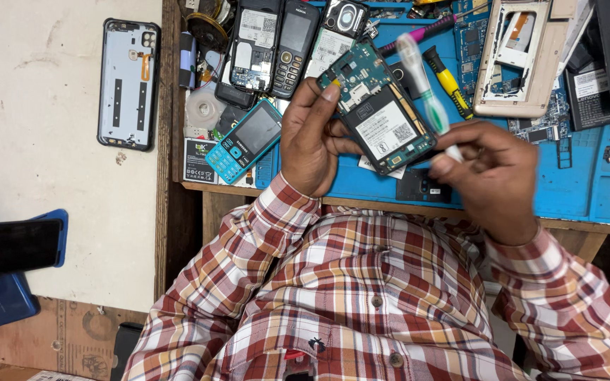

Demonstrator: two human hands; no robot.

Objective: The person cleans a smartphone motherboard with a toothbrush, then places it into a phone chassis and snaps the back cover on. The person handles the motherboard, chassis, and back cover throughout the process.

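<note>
My left hand (313, 137) grips an opened small phone (378, 107), back cover off, showing a green circuit board and a white label. It is tilted above the blue work mat (587, 190). My right hand (494, 176) holds a white and green toothbrush (422, 79), blurred, with its head raised over the phone's upper right edge. Both sleeves are red and white plaid.
On the bench lie a turquoise keypad phone (246, 141), two dark keypad phones (277, 44), a beige phone frame (513, 60), a yellow-handled tool (447, 81) and loose parts. A light blue phone back (129, 83) rests on the pale surface at left. Dark phones (8, 247) sit lower left.
</note>
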